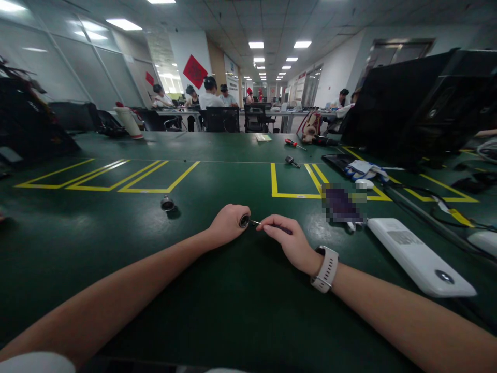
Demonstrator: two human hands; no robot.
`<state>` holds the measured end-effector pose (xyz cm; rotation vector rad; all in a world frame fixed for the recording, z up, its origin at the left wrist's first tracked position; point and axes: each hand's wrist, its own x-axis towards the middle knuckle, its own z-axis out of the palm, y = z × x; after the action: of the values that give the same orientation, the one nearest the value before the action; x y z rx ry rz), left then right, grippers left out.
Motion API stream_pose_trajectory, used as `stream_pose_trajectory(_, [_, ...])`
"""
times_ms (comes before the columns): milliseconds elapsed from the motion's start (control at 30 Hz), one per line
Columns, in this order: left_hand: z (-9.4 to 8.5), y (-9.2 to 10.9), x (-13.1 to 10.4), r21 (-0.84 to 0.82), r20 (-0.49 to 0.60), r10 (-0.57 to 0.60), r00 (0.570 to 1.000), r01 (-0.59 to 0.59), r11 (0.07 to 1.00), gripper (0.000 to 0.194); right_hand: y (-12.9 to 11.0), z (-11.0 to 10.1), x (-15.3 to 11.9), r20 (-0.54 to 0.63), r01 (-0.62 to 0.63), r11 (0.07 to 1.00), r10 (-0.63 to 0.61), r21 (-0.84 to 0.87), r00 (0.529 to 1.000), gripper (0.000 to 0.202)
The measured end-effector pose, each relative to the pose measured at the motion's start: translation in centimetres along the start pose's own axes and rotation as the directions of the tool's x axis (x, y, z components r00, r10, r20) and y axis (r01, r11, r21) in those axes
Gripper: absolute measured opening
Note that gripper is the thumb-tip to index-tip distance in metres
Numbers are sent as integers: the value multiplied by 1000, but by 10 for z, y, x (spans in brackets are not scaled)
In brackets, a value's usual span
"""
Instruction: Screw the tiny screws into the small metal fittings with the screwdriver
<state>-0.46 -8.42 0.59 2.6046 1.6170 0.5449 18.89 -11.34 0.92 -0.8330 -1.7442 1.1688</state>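
Observation:
My left hand [230,224] is closed around a round metal part [244,221], its ringed open end turned towards my right hand. In my right hand [285,239] is a small screwdriver [255,223] with a thin metal shaft and a dark handle, mostly covered by my fingers. Its tip reaches the edge of the metal part; whether it touches is too small to tell. A second metal part [167,203], knob-like, stands on the green table [217,290] to the left of my hands. Farther back lies a metal piece with a stem [292,161].
Yellow tape outlines [297,196] mark the table. On the right are a white power bank [419,254], a blurred-out flat object [341,203], gloves [365,170], cables and a large black case [423,103]. A red-handled screwdriver [294,144] lies farther back. People sit beyond.

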Motion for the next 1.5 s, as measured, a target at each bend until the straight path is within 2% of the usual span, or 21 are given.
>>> stream_pose_trajectory(100, [0, 0, -1, -2, 4, 26, 1000, -26, 1000, 5, 2, -1, 3, 11, -68, 987, 67, 144, 998, 17])
stream_pose_trajectory(233, [0, -3, -2, -62, 2, 22, 1000, -22, 998, 3, 9, -2, 8, 9, -141, 904, 150, 403, 989, 16])
stream_pose_trajectory(333, [1, -5, -1, -139, -8, 26, 1000, -27, 990, 4, 12, -3, 10, 21, -165, 868, 176, 469, 984, 15])
stream_pose_trajectory(433, [2, -6, -1, -174, -10, 29, 1000, -30, 984, 4, 13, -3, 9, 19, -156, 868, 167, 471, 986, 15])
stream_pose_trajectory(500, [2, -5, -1, -156, -8, 14, 1000, -15, 988, 5, 12, -2, 7, -13, -110, 901, 127, 420, 992, 15])
stream_pose_trajectory(600, [1, -3, -1, -94, -5, -9, 1000, 8, 996, 5, 7, -1, 3, -32, -24, 980, 31, 199, 999, 17])
stream_pose_trajectory(667, [0, -1, 0, -38, -6, -15, 1000, 14, 999, 5, 3, 0, 0, -12, 13, 999, -12, 49, 1000, 18])
stream_pose_trajectory(733, [0, 0, 0, 17, -6, 1, 1000, -1, 1000, 6, 1, 0, -1, 9, 31, 999, -31, -14, 999, 18])
stream_pose_trajectory(833, [1, 0, 0, 61, 4, 52, 999, -52, 997, 5, 2, -1, 0, 28, 10, 1000, -10, 12, 1000, 17])
stream_pose_trajectory(933, [2, -1, -1, 58, -2, 65, 998, -65, 996, 4, 7, -2, 4, 24, -57, 984, 54, 168, 998, 17])
stream_pose_trajectory(1067, [2, -5, -1, -22, -22, 44, 999, -45, 999, 3, 10, -3, 7, 25, -137, 913, 138, 385, 990, 16])
stream_pose_trajectory(1200, [2, -6, -1, -134, -21, 38, 999, -40, 990, 4, 6, -4, 8, 50, -186, 863, 184, 470, 982, 14])
stream_pose_trajectory(1333, [2, -4, 0, -139, -18, 15, 1000, -18, 990, 5, 8, -3, 7, 40, -163, 872, 164, 462, 986, 15])
stream_pose_trajectory(1500, [1, -2, 1, -50, -16, -20, 1000, 19, 999, 5, 10, -1, 4, 8, -63, 959, 63, 277, 998, 16])
